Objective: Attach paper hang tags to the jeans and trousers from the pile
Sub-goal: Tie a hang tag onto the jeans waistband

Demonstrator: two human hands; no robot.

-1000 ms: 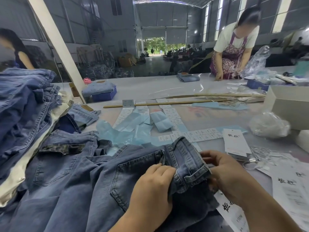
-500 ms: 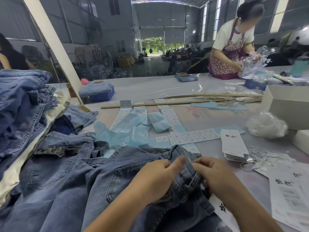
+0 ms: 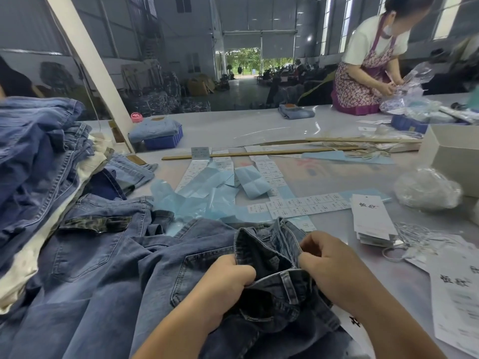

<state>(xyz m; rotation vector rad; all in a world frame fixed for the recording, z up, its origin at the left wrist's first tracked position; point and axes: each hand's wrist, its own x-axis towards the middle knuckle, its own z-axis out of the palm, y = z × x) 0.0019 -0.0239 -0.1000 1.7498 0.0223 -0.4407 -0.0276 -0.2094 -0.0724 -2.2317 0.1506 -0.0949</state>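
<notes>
A pair of blue jeans (image 3: 160, 275) lies spread in front of me, its waistband (image 3: 261, 244) pulled open and standing up. My left hand (image 3: 225, 278) grips the near left part of the waistband. My right hand (image 3: 329, 265) pinches the right side of it, fingers curled over the edge. A stack of white paper hang tags (image 3: 370, 218) with black lettering lies to the right, beside a tangle of white strings (image 3: 420, 242). A pile of jeans and trousers (image 3: 39, 156) rises at the left. One hang tag (image 3: 350, 322) peeks out from under the jeans by my right forearm.
Strips of small white labels (image 3: 300, 206) and crumpled blue paper (image 3: 207, 195) cover the table's middle. Two wooden sticks (image 3: 259, 153) lie across it. A white box (image 3: 456, 156) and a plastic bag (image 3: 427, 189) stand at the right. Another person (image 3: 373, 66) works at the far side.
Both hands have shifted from pinching the folded waistband together to pulling it apart, so the inside of the jeans now shows. The far person has bent over a plastic bag.
</notes>
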